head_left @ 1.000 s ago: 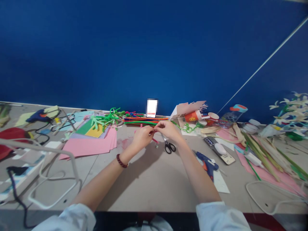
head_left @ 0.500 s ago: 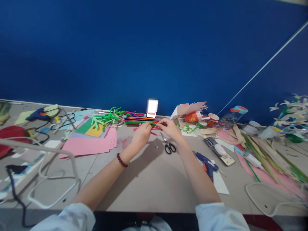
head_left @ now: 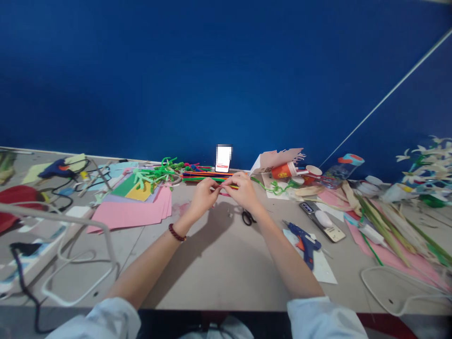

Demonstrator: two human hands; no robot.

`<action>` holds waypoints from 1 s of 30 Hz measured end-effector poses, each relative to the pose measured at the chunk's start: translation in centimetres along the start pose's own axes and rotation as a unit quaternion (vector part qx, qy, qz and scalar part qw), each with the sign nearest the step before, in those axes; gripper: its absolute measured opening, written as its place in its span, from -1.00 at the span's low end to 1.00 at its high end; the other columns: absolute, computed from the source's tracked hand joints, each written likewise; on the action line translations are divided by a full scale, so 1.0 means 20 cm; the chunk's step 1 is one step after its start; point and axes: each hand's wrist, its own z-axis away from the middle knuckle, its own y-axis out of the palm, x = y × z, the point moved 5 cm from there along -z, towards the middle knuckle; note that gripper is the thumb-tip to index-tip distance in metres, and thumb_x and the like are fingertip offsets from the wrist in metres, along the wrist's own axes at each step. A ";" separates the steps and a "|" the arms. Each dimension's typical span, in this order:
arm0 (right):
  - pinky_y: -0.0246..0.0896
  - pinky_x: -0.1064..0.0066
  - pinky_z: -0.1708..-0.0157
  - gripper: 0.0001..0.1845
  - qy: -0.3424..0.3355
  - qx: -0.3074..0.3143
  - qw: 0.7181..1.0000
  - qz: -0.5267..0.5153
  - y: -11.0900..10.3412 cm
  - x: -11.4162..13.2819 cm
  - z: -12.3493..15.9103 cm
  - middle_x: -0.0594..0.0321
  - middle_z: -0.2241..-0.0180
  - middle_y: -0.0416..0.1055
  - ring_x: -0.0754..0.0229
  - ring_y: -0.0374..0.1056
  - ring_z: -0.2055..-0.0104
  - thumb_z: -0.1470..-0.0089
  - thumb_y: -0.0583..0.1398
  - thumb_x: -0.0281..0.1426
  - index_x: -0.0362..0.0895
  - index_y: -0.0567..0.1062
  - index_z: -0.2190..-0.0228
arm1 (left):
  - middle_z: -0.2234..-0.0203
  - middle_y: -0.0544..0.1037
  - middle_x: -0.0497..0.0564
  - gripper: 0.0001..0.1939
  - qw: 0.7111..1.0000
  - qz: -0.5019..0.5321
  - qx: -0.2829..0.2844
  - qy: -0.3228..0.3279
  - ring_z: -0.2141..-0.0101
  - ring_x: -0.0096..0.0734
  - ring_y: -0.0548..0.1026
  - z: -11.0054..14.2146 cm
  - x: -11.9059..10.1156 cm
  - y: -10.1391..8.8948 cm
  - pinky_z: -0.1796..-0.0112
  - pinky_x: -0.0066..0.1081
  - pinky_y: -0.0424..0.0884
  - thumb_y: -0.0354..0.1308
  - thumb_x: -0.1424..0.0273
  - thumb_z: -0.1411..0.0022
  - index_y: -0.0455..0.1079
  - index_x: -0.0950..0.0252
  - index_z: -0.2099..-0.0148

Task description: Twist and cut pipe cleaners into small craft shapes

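Observation:
Both of my hands meet above the middle of the grey table. My left hand (head_left: pixel 203 197), with a dark red bead bracelet on its wrist, pinches one end of a pink pipe cleaner (head_left: pixel 223 190). My right hand (head_left: pixel 241 189) is closed on the other end, fingertips almost touching the left ones. Just behind my hands lies a bundle of coloured pipe cleaners (head_left: pixel 205 176). Black-handled scissors (head_left: pixel 248 217) lie under my right wrist, partly hidden by it.
A stack of pink and coloured paper sheets (head_left: pixel 134 207) lies to the left, with green twisted pipe cleaners (head_left: pixel 155 174) on it. A blue glue gun (head_left: pixel 302 239) sits right of my forearm. Orange paper cups (head_left: pixel 286 170), a phone (head_left: pixel 319 219) and long leaf strips (head_left: pixel 391 226) fill the right. White cable loops (head_left: pixel 81 268) lie at the near left.
Both hands have lifted and moved slightly away from me, toward the pipe cleaner bundle, still working the pink pipe cleaner. My right wrist now covers part of the scissors.

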 end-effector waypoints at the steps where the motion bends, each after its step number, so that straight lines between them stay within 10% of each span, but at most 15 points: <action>1: 0.14 0.20 0.06 -0.91 -0.004 -0.007 1.000 0.006 0.00 0.00 0.00 0.22 0.45 0.47 0.12 0.31 0.20 0.06 0.25 -0.43 -0.06 0.52 0.56 | 0.52 0.45 -0.01 -0.88 0.999 0.039 -0.004 -0.027 0.46 -0.43 0.40 -0.01 0.02 0.00 0.45 -0.47 0.29 0.17 0.40 -0.07 0.39 0.31 0.49; 9: 0.24 0.32 0.36 -0.81 0.183 0.065 0.962 -0.194 0.01 -0.09 0.01 0.22 0.49 0.48 0.17 0.36 0.40 0.17 0.30 -0.25 -0.13 0.51 0.56 | 0.68 0.39 -0.08 -0.79 0.915 0.321 0.058 -0.236 0.63 -0.56 0.29 0.00 0.10 0.07 0.57 -0.49 0.21 0.30 0.30 0.10 0.43 0.36 0.51; 19: 0.09 0.47 0.51 -0.73 0.267 0.199 0.879 -0.341 -0.01 -0.23 0.02 0.30 0.53 0.40 0.35 0.22 0.52 0.26 0.36 -0.23 -0.16 0.54 0.51 | 0.60 0.40 -0.06 -0.77 0.871 0.420 0.148 -0.207 0.62 -0.57 0.31 0.02 -0.01 0.07 0.62 -0.50 0.29 0.32 0.30 0.07 0.44 0.37 0.44; 30: 0.12 0.47 0.44 -0.79 0.202 0.213 0.893 -0.341 0.00 -0.20 0.02 0.27 0.44 0.46 0.30 0.30 0.42 0.16 0.31 -0.26 -0.14 0.50 0.50 | 0.55 0.43 -0.04 -0.86 0.812 0.489 0.236 -0.215 0.55 -0.54 0.38 0.05 -0.07 0.09 0.57 -0.52 0.34 0.28 0.42 0.10 0.40 0.36 0.44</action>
